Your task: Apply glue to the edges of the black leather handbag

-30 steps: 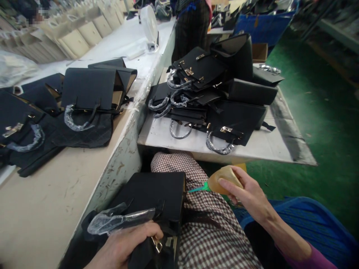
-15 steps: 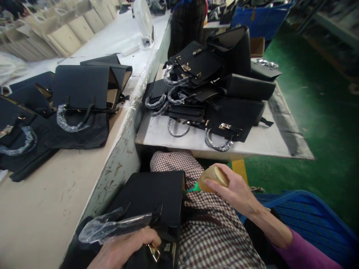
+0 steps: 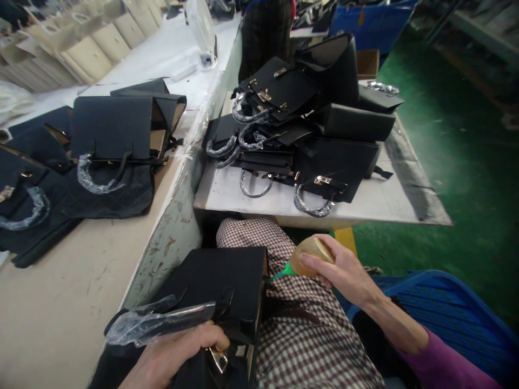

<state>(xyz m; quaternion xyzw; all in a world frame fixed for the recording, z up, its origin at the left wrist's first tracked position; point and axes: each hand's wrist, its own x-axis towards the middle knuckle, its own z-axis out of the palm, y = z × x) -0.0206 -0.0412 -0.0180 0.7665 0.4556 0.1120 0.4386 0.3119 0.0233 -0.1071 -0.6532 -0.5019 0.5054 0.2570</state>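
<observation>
A black handbag [image 3: 227,270] lies across my lap at the left, its handle [image 3: 162,324] wrapped in clear plastic. My left hand [image 3: 190,348] is closed on the bag's front edge, below the wrapped handle and beside a gold-coloured clasp [image 3: 219,359]. In my right hand [image 3: 336,265] is a yellowish squeeze bottle [image 3: 310,255] with a green nozzle [image 3: 286,271]. The bottle is tilted, and its thin tip points at the open right side edge of the bag. Whether the tip touches the bag I cannot tell.
More black handbags [image 3: 320,167] are piled on a white-topped table [image 3: 259,208] ahead. Others [image 3: 111,129] lie on the bench [image 3: 81,281] to my left, with a white fan [image 3: 201,32] and cream bags [image 3: 87,54] behind. A blue plastic crate [image 3: 441,313] stands at my right.
My right hand and the bottle have shifted slightly right, showing more of the green nozzle. My left hand has moved slightly left, still on the bag.
</observation>
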